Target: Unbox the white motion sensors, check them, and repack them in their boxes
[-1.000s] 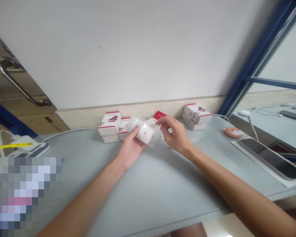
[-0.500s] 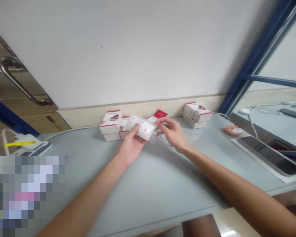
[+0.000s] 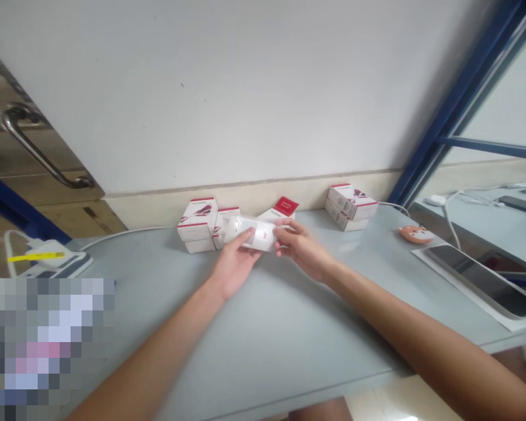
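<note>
My left hand [image 3: 234,270] is closed around a white item in a clear plastic bag [image 3: 262,235], thumb on top and fingers underneath. The item bears a small red mark, and its exact kind does not show. At the bag's right end, my right hand [image 3: 305,250] pinches the plastic between thumb and fingers. Just behind the bag lies a white box with a red flap [image 3: 286,204], partly covered by the bag and my right hand. White boxes with red edges [image 3: 197,225] stand left of the bag, one of them partly hidden behind it.
Two more stacked boxes [image 3: 350,204] are against the wall on the right. An orange mouse [image 3: 416,234] and a dark phone-like slab [image 3: 484,279] on a white sheet lie at the right. A power strip [image 3: 65,266] with a cable is at the left.
The bagged item has turned to lie more level. My right hand has shifted slightly left and down, with its fingers closer on the bag's end.
</note>
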The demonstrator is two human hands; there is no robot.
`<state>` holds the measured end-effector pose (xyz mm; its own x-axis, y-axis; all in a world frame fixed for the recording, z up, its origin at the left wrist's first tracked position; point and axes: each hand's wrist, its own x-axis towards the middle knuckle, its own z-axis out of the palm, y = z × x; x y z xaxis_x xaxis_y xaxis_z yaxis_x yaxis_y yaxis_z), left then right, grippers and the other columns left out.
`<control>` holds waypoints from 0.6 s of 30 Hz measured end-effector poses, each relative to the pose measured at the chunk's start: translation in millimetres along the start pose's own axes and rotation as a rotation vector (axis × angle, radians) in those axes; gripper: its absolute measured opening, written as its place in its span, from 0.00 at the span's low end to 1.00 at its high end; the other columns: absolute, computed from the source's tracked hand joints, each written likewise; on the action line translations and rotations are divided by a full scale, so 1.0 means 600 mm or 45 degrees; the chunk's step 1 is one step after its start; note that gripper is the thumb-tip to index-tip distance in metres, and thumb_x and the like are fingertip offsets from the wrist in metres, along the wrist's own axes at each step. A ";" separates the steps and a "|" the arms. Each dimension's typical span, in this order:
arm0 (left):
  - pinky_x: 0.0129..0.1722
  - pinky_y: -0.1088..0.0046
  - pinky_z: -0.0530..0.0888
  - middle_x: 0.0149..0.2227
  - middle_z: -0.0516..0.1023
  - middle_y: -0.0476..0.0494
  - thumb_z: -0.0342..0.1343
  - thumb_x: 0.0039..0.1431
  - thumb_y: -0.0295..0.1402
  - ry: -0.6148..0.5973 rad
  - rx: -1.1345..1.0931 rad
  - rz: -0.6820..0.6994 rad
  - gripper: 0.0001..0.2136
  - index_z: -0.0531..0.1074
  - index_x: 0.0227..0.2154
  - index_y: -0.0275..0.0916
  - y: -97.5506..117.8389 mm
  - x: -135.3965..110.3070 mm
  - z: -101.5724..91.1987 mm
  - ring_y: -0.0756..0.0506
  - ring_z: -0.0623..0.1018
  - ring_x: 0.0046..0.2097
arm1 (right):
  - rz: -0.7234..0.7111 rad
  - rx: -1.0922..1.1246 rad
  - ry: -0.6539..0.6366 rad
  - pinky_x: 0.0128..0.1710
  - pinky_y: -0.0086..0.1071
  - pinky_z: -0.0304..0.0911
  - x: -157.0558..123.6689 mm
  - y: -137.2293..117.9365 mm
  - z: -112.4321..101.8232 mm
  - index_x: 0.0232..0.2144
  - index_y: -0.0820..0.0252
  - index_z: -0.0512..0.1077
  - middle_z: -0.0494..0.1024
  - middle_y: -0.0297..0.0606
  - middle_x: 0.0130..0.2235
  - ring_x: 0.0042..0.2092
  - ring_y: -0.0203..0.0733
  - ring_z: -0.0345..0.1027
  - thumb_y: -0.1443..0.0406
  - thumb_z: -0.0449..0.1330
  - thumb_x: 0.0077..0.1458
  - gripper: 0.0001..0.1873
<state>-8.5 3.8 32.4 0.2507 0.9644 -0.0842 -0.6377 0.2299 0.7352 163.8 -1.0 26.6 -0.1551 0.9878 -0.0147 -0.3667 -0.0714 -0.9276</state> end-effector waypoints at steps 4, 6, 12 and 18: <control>0.58 0.66 0.78 0.54 0.83 0.41 0.64 0.61 0.26 -0.014 0.018 0.023 0.16 0.78 0.51 0.40 0.001 -0.001 -0.001 0.42 0.79 0.59 | 0.060 0.019 0.028 0.32 0.27 0.62 -0.002 -0.009 0.001 0.36 0.56 0.69 0.71 0.30 0.31 0.33 0.34 0.64 0.58 0.72 0.50 0.18; 0.56 0.67 0.79 0.54 0.83 0.41 0.65 0.61 0.26 -0.014 0.016 0.027 0.17 0.78 0.53 0.41 0.001 0.000 -0.003 0.42 0.79 0.59 | -0.018 -0.081 0.077 0.33 0.28 0.61 -0.003 -0.008 0.003 0.36 0.54 0.68 0.71 0.30 0.33 0.35 0.35 0.65 0.57 0.70 0.52 0.16; 0.58 0.68 0.78 0.55 0.83 0.42 0.65 0.60 0.26 -0.012 0.014 0.042 0.17 0.78 0.52 0.41 0.000 0.002 -0.005 0.41 0.79 0.60 | -0.125 -0.350 0.203 0.36 0.31 0.69 -0.006 0.001 0.010 0.45 0.50 0.67 0.75 0.34 0.43 0.41 0.39 0.72 0.50 0.66 0.59 0.19; 0.58 0.62 0.78 0.53 0.84 0.38 0.66 0.60 0.28 -0.046 0.111 0.067 0.14 0.78 0.49 0.36 0.002 -0.001 -0.002 0.38 0.80 0.58 | -0.002 -0.156 -0.104 0.26 0.29 0.66 -0.004 0.002 0.003 0.43 0.56 0.71 0.72 0.30 0.32 0.28 0.33 0.64 0.48 0.67 0.59 0.21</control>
<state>-10.6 3.5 32.7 0.2457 0.9691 -0.0206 -0.5854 0.1653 0.7937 162.4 -3.9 26.2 -0.2301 0.9731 0.0127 -0.2528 -0.0472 -0.9664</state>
